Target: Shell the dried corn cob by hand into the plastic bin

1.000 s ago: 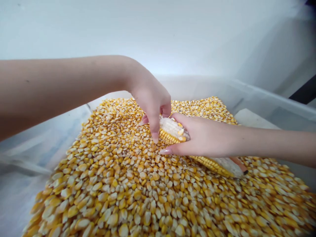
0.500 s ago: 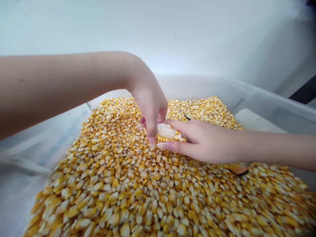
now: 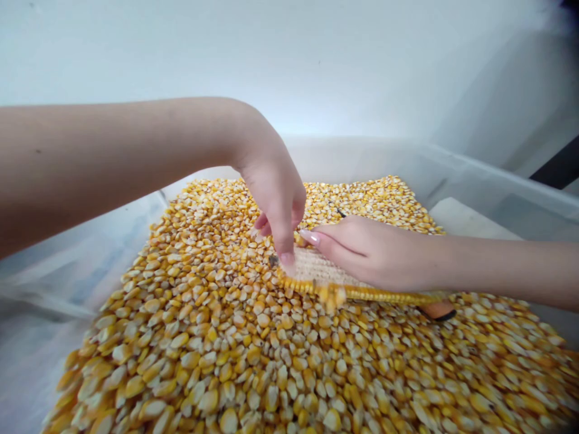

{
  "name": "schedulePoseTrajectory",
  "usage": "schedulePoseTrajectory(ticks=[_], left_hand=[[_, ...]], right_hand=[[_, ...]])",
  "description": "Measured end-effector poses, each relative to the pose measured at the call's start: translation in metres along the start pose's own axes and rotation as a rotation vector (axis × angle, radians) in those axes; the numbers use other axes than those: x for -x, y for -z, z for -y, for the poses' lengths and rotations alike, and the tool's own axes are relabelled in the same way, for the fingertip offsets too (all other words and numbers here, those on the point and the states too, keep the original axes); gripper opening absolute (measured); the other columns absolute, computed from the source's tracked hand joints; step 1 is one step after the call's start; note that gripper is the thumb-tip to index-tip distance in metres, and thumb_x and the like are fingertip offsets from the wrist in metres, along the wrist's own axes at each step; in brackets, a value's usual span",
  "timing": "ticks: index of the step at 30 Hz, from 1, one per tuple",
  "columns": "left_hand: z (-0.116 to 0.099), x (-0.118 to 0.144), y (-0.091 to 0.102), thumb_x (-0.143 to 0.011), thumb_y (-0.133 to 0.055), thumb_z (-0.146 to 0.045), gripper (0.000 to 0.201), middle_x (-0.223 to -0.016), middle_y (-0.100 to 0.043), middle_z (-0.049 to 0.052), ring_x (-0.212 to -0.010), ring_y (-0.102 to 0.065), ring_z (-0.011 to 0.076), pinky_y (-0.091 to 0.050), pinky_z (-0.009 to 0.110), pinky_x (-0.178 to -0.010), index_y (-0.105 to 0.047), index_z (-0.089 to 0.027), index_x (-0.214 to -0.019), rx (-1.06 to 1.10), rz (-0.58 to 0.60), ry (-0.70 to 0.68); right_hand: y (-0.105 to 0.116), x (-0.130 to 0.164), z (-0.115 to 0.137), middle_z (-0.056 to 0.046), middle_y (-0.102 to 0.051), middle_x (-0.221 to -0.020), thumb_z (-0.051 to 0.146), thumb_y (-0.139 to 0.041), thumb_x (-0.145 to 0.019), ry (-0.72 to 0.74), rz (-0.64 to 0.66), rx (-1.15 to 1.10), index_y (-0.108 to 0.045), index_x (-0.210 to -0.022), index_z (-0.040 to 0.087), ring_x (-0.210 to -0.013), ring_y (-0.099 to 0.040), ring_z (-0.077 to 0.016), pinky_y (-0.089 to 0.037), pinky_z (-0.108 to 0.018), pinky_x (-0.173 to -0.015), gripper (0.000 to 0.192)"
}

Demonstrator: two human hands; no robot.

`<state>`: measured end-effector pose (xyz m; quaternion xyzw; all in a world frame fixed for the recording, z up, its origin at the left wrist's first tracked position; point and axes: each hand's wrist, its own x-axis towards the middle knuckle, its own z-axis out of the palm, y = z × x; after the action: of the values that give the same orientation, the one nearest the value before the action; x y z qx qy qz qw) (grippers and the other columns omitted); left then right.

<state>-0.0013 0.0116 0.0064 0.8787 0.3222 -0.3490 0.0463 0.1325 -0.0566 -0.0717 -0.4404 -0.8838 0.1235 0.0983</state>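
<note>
A partly stripped corn cob (image 3: 323, 269) lies low over the loose kernels, its upper side pale and bare. Yellow kernels still line its lower edge, with a few blurred ones by its front. My left hand (image 3: 278, 208) bends down from the left, gripping the cob's left end with the thumb on its front and the other fingers curled behind. Along the cob's upper side rests my right hand (image 3: 380, 253), closed against it, thumb pointing left near my left fingers. Most of the right fingers are hidden.
Loose corn kernels (image 3: 235, 337) fill a translucent plastic bin (image 3: 488, 172). An orange object with a black edge (image 3: 438, 311) lies partly covered beneath my right wrist. A pale flat piece (image 3: 470, 218) leans at the right, and a white wall (image 3: 271, 54) rises behind.
The cob has shifted and turned, now showing its length and bare side with its end at my left thumb. My right thumb has moved up from its front edge to its upper side.
</note>
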Motion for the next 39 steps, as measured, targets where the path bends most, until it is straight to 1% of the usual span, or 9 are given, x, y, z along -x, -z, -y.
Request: schedulePoseTrajectory(ticks=[5, 8, 11, 14, 18, 24, 29, 33, 39], left_hand=[[0.000, 0.002, 0.000, -0.056, -0.059, -0.053, 0.040, -0.074, -0.064, 0.002, -0.072, -0.055, 0.0176, -0.035, 0.029, -0.080, -0.065, -0.022, -0.081, 0.040, 0.008, -0.050], [0.001, 0.002, -0.001, -0.057, -0.058, -0.055, 0.040, -0.074, -0.065, 0.001, -0.067, -0.055, 0.0162, -0.034, 0.032, -0.081, -0.065, -0.025, -0.082, 0.019, -0.020, -0.083], [0.003, 0.000, -0.002, -0.053, -0.062, -0.052, 0.041, -0.073, -0.064, 0.002, -0.074, -0.055, 0.0190, -0.033, 0.032, -0.083, -0.065, -0.024, -0.083, 0.069, -0.044, -0.031], [0.003, -0.002, -0.001, -0.046, -0.067, -0.048, 0.042, -0.070, -0.063, 0.002, -0.086, -0.053, 0.0233, -0.034, 0.029, -0.083, -0.066, -0.023, -0.080, 0.169, -0.039, 0.045], [0.000, 0.000, 0.000, -0.043, -0.068, -0.049, 0.043, -0.070, -0.063, 0.002, -0.083, -0.054, 0.0230, -0.035, 0.029, -0.080, -0.066, -0.023, -0.076, 0.132, -0.046, 0.024], [-0.001, 0.004, 0.001, -0.056, -0.053, -0.060, 0.047, -0.074, -0.063, 0.003, -0.069, -0.053, 0.0183, -0.037, 0.033, -0.074, -0.064, -0.023, -0.082, -0.027, -0.134, -0.066], [0.003, 0.002, 0.002, -0.051, -0.060, -0.057, 0.056, -0.088, -0.063, 0.002, -0.079, -0.054, 0.0200, -0.038, 0.029, -0.077, -0.060, -0.026, -0.098, 0.023, -0.079, -0.090], [0.002, 0.002, 0.000, -0.057, -0.058, -0.053, 0.057, -0.096, -0.061, 0.002, -0.081, -0.054, 0.0193, -0.040, 0.026, -0.075, -0.055, -0.025, -0.107, 0.069, -0.083, -0.126], [0.001, 0.005, -0.003, -0.068, -0.044, -0.054, 0.056, -0.097, -0.061, 0.004, -0.079, -0.055, 0.0186, -0.038, 0.030, -0.080, -0.050, -0.023, -0.114, 0.048, -0.090, -0.036]], right_hand=[[0.001, -0.001, 0.000, -0.005, -0.058, -0.093, 0.051, -0.026, -0.084, -0.007, 0.114, -0.113, -0.051, -0.098, 0.020, -0.079, -0.053, -0.0169, -0.037, -0.028, -0.068, 0.042], [0.005, 0.000, -0.004, -0.006, -0.055, -0.104, 0.061, -0.037, -0.073, -0.034, 0.157, -0.107, -0.044, -0.113, 0.022, -0.083, -0.053, -0.0194, -0.039, -0.027, -0.064, 0.055], [0.013, 0.002, -0.008, -0.006, -0.053, -0.108, 0.061, -0.050, -0.064, 0.003, 0.271, -0.091, -0.038, -0.120, 0.023, -0.083, -0.053, -0.0197, -0.041, -0.026, -0.062, 0.068], [0.019, 0.003, -0.009, -0.003, -0.057, -0.099, 0.057, -0.053, -0.064, 0.000, 0.355, -0.122, -0.042, -0.115, 0.023, -0.077, -0.054, -0.0171, -0.042, -0.024, -0.060, 0.062], [0.024, -0.001, -0.009, -0.002, -0.056, -0.104, 0.056, -0.049, -0.069, 0.019, 0.315, -0.184, -0.044, -0.115, 0.022, -0.085, -0.054, -0.0166, -0.043, -0.024, -0.068, 0.058], [0.022, -0.009, -0.013, -0.002, -0.042, -0.126, 0.054, -0.038, -0.077, 0.020, 0.171, -0.300, -0.038, -0.124, 0.023, -0.113, -0.039, -0.0194, -0.034, -0.030, -0.092, 0.055], [0.019, -0.008, -0.015, 0.000, -0.051, -0.116, 0.054, -0.037, -0.078, -0.163, 0.133, -0.479, -0.043, -0.119, 0.026, -0.103, -0.049, -0.0188, -0.044, -0.030, -0.081, 0.051], [0.021, -0.007, -0.014, -0.001, -0.060, -0.101, 0.053, -0.035, -0.080, -0.184, 0.210, -0.610, -0.042, -0.119, 0.027, -0.086, -0.057, -0.0163, -0.048, -0.028, -0.069, 0.048], [0.021, -0.009, -0.016, -0.001, -0.057, -0.103, 0.052, -0.049, -0.071, -0.064, 0.145, -0.340, -0.043, -0.118, 0.027, -0.081, -0.056, -0.0170, -0.046, -0.027, -0.065, 0.053]])
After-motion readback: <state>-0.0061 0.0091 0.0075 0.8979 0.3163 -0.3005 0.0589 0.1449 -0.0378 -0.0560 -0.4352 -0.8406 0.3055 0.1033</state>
